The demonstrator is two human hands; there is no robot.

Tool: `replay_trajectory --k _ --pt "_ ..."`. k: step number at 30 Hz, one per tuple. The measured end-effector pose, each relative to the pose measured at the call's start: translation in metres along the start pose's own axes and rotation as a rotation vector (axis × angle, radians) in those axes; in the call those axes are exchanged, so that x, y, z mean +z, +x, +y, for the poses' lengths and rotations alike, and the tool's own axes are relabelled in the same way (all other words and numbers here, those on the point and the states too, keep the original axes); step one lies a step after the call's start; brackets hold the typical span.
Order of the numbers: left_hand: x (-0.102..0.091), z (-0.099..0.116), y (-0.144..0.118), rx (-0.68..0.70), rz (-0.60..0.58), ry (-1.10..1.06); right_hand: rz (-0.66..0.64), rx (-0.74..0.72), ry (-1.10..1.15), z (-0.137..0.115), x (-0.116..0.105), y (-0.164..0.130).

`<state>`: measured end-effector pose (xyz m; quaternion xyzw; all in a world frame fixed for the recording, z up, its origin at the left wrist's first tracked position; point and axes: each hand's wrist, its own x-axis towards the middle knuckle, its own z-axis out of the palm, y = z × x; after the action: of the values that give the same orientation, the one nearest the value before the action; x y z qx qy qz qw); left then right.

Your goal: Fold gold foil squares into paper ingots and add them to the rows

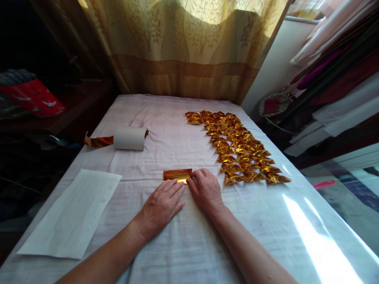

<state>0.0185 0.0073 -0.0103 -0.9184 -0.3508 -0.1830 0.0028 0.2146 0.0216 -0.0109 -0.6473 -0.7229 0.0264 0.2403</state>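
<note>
A small sheet of shiny gold foil paper point(177, 173) lies on the cloth in front of me, its near edge turned up in a bright strip. My left hand point(162, 201) rests flat over the near left part, fingers stretched out and together. At the right end, my right hand point(206, 191) has thumb and fingers closed on the corner of the foil paper. Both hands hide part of the near edge. To the right stand rows of folded gold foil ingots point(239, 148), the nearest close to my right hand.
A grey-white roll point(129, 139) with gold foil showing at its ends lies at the left back. A white paper sheet point(71, 217) is at the front left of the cloth-covered table point(166, 114). Behind hangs a gold curtain point(177, 47); hanging clothes point(340, 71) are at the right.
</note>
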Motion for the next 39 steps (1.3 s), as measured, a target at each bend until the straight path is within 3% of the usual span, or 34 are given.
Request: replay_trajectory --k 15,24,33,39 --pt "0.003 0.001 -0.001 -0.024 0.009 -0.017 -0.009 -0.001 -0.022 -0.007 -0.004 0.000" --pt "0.002 -0.002 -0.002 -0.018 -0.032 -0.049 -0.039 -0.068 0.125 0.006 -0.003 -0.004" --pt "0.002 0.000 0.005 -0.070 -0.100 -0.054 -0.017 -0.082 0.081 0.004 -0.003 -0.003" --pt "-0.001 -0.003 -0.003 -0.054 -0.072 0.012 -0.024 -0.082 0.076 0.004 -0.004 -0.003"
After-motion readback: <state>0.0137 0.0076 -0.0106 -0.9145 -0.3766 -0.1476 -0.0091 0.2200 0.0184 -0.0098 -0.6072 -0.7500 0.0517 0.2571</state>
